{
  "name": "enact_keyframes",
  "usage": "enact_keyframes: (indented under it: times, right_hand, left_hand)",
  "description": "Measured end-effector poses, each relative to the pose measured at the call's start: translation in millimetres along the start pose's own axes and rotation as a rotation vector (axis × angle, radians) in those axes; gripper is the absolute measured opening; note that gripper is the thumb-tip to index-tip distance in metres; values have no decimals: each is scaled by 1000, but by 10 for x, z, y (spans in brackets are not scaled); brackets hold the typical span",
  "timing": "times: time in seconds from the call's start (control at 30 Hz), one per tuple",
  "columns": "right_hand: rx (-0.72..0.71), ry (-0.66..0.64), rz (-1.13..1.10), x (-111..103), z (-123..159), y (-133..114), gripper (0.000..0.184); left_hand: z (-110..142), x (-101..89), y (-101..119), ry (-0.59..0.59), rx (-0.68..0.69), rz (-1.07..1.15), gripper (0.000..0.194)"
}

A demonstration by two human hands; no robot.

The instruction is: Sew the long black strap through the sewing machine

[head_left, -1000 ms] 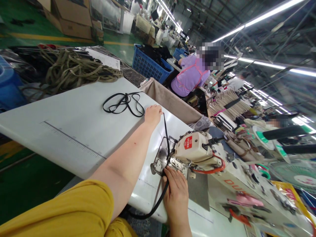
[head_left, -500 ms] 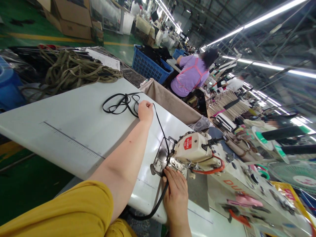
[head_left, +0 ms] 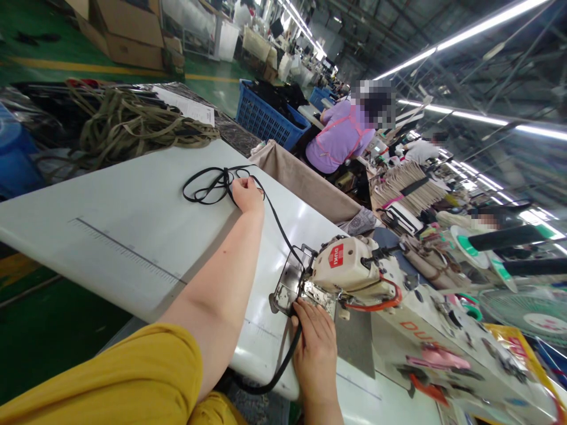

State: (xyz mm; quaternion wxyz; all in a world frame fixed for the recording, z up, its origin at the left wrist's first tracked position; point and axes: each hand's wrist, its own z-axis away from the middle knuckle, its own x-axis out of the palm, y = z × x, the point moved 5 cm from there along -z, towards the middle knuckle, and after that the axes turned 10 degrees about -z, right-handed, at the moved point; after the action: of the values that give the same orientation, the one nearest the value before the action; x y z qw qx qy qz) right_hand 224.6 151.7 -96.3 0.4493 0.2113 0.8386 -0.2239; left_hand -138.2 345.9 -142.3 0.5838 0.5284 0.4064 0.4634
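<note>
My left hand (head_left: 247,193) is stretched far out over the white table (head_left: 133,206), its fingers closed on a black strap (head_left: 277,221) that runs taut back to the cream cutting machine (head_left: 348,268). Cut black strap pieces (head_left: 208,186) lie looped just left of that hand. My right hand (head_left: 315,342) rests by the machine's metal plate (head_left: 287,280), fingers flat and together on the strap where it feeds in. The strap hangs in a loop over the table's near edge.
A ruler scale (head_left: 128,254) is printed on the table. Olive webbing (head_left: 128,127) is piled at the far left, with a blue crate (head_left: 266,118) behind. A person in a purple top (head_left: 341,139) sits at the neighbouring station. Spools and bags crowd the right.
My left hand has pulled the black strap away from the machine, farther up and left across the table to the looped pieces. My right hand has stayed at the machine.
</note>
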Motion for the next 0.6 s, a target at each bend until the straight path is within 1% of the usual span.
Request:
enact_keyframes:
  times: [0.1,0.17,0.2,0.23,0.3,0.37,0.4,0.43,0.47,0.5,0.53,0.6]
  right_hand:
    - [-8,2,-1,-9,-12,-13,30]
    - [-7,4,-3,-9,-12,-13,31]
    - [-6,5,-4,-6,-8,-10,31]
    - [-5,5,-5,-1,-3,-6,31]
    - [-8,9,-2,9,10,3,30]
    - [-13,12,3,18,20,11,29]
    - [-15,13,5,21,23,16,29]
    - [-15,11,6,22,23,19,28]
    - [-16,8,4,23,22,21,28]
    - [-15,5,2,22,18,21,29]
    - [-14,5,1,18,12,19,29]
    - [-15,8,-2,5,-1,9,29]
  left_hand:
    - [29,-11,-8,25,-161,223,7]
    - [35,-29,27,47,-190,319,5]
    - [37,-48,51,62,-185,324,7]
    - [41,-76,80,82,-167,291,9]
    - [74,-150,165,135,-88,132,18]
    - [155,-203,305,160,68,-82,27]
    - [215,-195,390,132,176,-182,31]
    - [290,-154,473,63,296,-270,33]
    - [382,-80,546,-50,429,-346,32]
    - [495,23,598,-203,566,-408,30]
    - [625,137,621,-382,697,-458,28]
    - [909,349,566,-757,908,-546,21]
